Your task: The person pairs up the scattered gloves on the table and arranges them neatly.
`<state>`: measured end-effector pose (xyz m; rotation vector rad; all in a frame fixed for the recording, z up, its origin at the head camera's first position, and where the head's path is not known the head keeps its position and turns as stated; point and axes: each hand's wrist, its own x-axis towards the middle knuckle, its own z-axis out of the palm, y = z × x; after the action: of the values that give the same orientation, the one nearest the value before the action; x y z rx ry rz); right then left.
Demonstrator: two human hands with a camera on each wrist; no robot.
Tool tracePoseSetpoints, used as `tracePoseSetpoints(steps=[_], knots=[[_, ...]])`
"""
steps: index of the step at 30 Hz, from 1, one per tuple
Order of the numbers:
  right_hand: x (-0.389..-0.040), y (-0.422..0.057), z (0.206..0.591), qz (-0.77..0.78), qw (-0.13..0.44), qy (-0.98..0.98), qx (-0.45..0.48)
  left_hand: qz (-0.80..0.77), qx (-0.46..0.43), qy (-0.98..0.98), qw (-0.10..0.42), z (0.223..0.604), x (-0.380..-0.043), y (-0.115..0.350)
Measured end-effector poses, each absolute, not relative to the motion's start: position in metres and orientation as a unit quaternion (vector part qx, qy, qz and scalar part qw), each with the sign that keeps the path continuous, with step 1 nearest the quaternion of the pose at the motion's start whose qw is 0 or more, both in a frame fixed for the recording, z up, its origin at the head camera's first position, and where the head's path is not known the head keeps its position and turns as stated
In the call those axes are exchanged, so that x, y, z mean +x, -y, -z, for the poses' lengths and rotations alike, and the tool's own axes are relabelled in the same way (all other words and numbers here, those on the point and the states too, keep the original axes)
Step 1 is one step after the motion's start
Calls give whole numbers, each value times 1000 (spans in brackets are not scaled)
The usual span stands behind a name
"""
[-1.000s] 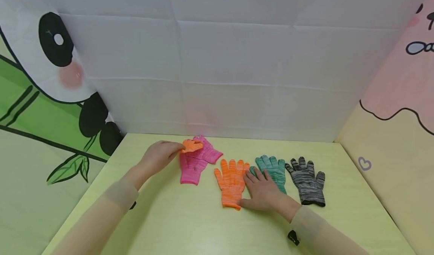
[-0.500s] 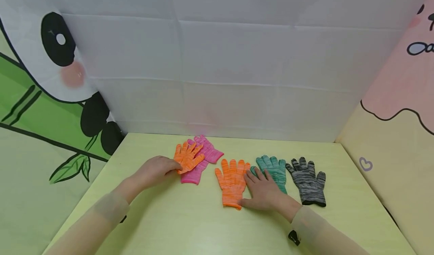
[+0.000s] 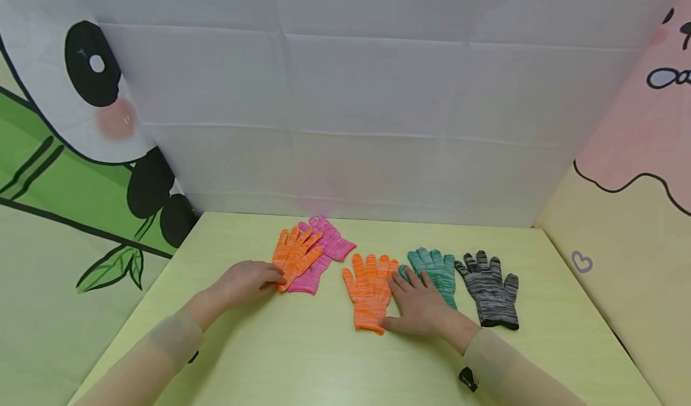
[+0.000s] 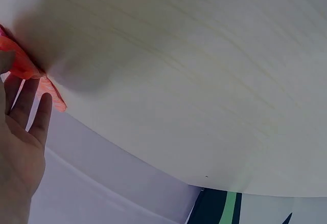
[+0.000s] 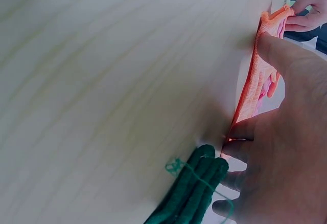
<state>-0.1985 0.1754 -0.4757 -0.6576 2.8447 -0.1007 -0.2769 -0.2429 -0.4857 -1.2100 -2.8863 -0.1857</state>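
Note:
My left hand (image 3: 245,281) pinches the cuff of an orange knit glove (image 3: 294,251), which lies palm-flat across two overlapping pink gloves (image 3: 336,243). The left wrist view shows the fingers bent up to that orange fabric (image 4: 53,96). My right hand (image 3: 421,307) has its fingers extended and spread, with the fingertips between a second orange glove (image 3: 369,289) and a green glove (image 3: 439,268). Its thumb touches the second orange glove's cuff, and the hand covers part of the green one. In the right wrist view a loose thread (image 5: 196,175) crosses the green fingers.
A grey-and-black glove (image 3: 493,292) lies to the right of the green one. The pale yellow table (image 3: 281,358) ends at a white back wall (image 3: 367,118). Cartoon-printed panels (image 3: 151,184) stand at both sides.
My left hand has come down and toward me with the orange glove, which was bunched up and is now spread out over the pink gloves. My right hand has stayed in place.

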Motion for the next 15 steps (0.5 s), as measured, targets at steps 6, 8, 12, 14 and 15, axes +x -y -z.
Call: tracePoseSetpoints(steps=[6,8,12,14,15], knots=[[-200,-176,475,29,114,-968,-224,65,-335,940,-19,485,-274,235],[-199,-176,475,31,113,-967,-225,58,-308,949,-16,481,-274,228],[-200,-175,477,30,113,-967,-225,56,-229,972,-8,468,-276,208],[-201,-175,480,24,113,-968,-221,60,-188,980,-14,463,-279,198],[-201,-175,481,20,112,-969,-219,63,-171,983,-23,461,-280,193]])
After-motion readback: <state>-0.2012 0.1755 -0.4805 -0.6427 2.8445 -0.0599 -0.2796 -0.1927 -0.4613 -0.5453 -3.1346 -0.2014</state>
